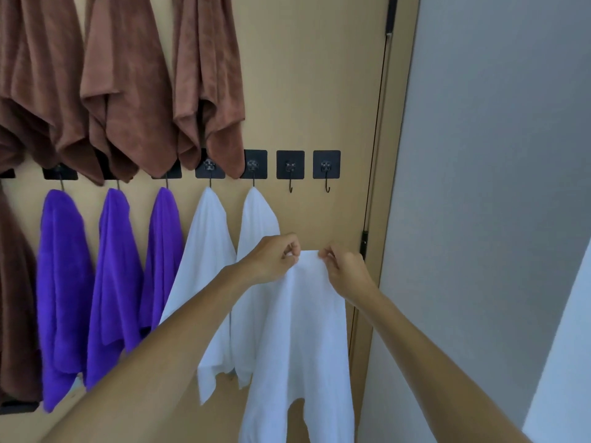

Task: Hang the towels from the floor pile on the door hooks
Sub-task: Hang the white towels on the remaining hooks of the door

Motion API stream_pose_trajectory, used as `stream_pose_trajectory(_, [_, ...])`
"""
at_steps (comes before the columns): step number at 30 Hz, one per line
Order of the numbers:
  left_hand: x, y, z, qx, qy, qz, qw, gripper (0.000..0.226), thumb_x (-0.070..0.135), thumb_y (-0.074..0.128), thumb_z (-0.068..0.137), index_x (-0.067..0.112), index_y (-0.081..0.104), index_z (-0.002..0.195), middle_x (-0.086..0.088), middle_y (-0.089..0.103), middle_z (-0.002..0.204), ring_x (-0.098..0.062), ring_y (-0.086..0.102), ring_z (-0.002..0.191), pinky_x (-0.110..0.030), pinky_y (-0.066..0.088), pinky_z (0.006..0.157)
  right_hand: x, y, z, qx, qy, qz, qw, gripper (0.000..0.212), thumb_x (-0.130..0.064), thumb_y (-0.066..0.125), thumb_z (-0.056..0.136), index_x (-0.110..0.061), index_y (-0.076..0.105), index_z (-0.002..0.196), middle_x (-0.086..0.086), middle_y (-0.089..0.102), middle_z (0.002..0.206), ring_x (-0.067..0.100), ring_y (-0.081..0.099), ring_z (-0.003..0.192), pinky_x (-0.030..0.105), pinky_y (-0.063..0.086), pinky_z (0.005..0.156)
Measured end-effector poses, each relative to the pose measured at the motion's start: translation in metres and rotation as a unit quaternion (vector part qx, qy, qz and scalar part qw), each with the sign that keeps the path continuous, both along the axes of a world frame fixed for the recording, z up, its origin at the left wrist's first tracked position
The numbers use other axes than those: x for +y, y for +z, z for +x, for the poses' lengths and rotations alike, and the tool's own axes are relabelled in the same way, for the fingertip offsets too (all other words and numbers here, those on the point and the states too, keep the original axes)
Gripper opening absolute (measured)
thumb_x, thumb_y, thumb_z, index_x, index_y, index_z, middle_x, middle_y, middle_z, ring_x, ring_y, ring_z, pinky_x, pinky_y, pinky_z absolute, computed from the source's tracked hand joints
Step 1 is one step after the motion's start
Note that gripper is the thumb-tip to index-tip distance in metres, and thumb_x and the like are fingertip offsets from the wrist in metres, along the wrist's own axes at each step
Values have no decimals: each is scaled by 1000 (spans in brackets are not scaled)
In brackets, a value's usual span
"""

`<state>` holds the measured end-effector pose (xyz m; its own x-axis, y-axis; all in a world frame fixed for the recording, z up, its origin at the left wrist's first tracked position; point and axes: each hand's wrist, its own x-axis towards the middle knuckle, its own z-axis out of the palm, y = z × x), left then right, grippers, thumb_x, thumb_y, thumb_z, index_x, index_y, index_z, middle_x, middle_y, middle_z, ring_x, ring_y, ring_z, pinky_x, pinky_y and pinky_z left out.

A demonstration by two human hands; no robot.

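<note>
Both hands, left (277,258) and right (343,269), pinch the top edge of a white towel (303,330) held just below the free hook (290,184) (the nearer of two), which the thin fold could miss, dropping the towel.

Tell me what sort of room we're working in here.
Probably a bathroom or laundry area in a home, seen at the back of a tan door. Rows of stick-on hooks carry brown, purple and white towels, and both hands hold another white towel below the free hooks.
</note>
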<state>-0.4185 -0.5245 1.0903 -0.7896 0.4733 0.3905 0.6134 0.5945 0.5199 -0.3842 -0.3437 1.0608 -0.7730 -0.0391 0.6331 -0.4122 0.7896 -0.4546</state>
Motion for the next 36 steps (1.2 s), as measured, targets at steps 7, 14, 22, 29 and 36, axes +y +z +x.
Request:
stream_pose_trajectory(7, [2, 23, -53, 128, 69, 16, 989, 14, 0, 45, 94, 7, 58, 92, 10, 46, 81, -5, 45, 72, -11, 34, 59, -11, 29, -56, 44, -33, 52, 997, 26, 4, 41, 93, 0, 59, 111, 13, 60, 111, 27, 56, 99, 32, 47, 82])
stream_pose_trajectory(14, [10, 63, -87, 198, 135, 23, 971, 17, -1, 45, 92, 6, 60, 97, -5, 55, 96, -25, 55, 89, -37, 49, 79, -13, 75, -99, 60, -57, 86, 993, 38, 7, 44, 90, -4, 53, 126, 12, 55, 126, 27, 51, 112, 31, 46, 89])
stream_pose_trajectory(22, [20, 91, -122, 204, 203, 8, 958, 25, -7, 43, 91, 6, 57, 107, -13, 54, 111, -28, 56, 93, -39, 50, 73, -21, 109, -137, 61, -82, 135, 986, 52, 15, 37, 80, -3, 52, 127, 13, 51, 121, 30, 48, 110, 39, 46, 84])
stream_pose_trajectory(29, [30, 59, -129, 184, 218, -15, 958, 15, 3, 45, 91, 9, 57, 99, -4, 55, 102, -20, 53, 94, -28, 41, 74, -27, 78, -143, 66, -30, 46, 996, 23, -29, 40, 87, -10, 47, 96, -4, 48, 92, 16, 49, 81, 29, 39, 64])
stream_pose_trajectory(36, [39, 21, -125, 116, 130, 152, 973, 25, 26, 36, 94, 13, 53, 81, 5, 52, 72, -13, 49, 69, -18, 37, 59, -29, 25, -148, 74, -11, 25, 997, 51, -45, 17, 87, -20, 54, 110, 0, 52, 108, 17, 50, 93, 27, 36, 76])
